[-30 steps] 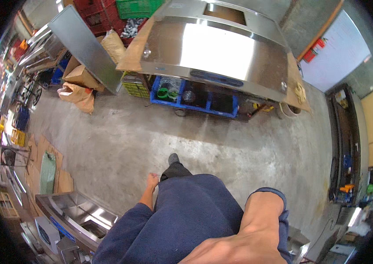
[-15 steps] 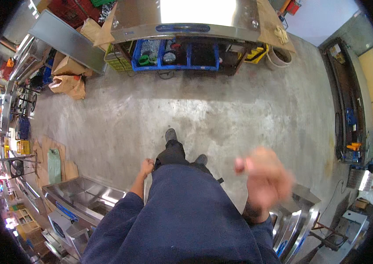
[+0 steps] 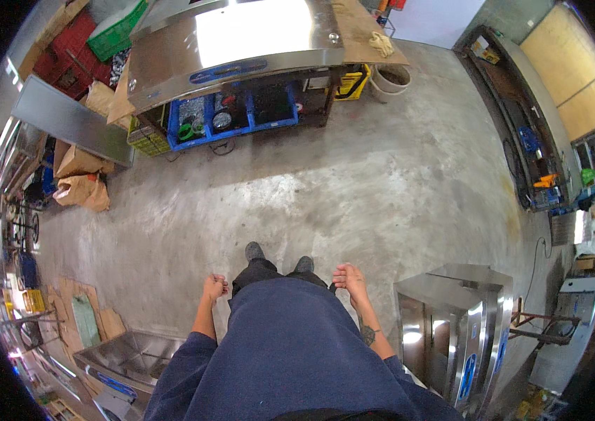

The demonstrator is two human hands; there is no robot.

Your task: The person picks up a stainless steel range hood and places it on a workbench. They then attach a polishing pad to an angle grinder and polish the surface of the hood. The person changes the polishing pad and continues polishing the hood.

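My left hand (image 3: 215, 286) hangs beside my left thigh, its fingers curled in and nothing visible in it. On the other side my right hand (image 3: 350, 278) is held low by my right hip. Its fingers are loosely bent and a little apart, with no object seen in them. Neither hand touches a thing. Nearest to my right hand is a stainless steel unit (image 3: 445, 289) with a blue-labelled front. A steel sink-like basin (image 3: 136, 351) stands behind my left arm.
Ahead is a steel-topped bench (image 3: 164, 63) with blue bins (image 3: 234, 133) beneath it. A white bucket (image 3: 390, 81) stands at its right end. Cardboard and a brown paper bag (image 3: 83, 193) lie on the left. A dark metal frame (image 3: 515, 119) runs along the right.
My right hand has dropped from a blurred, raised position to beside my hip. The view has turned rightward, so the bench sits farther left. My feet have moved.
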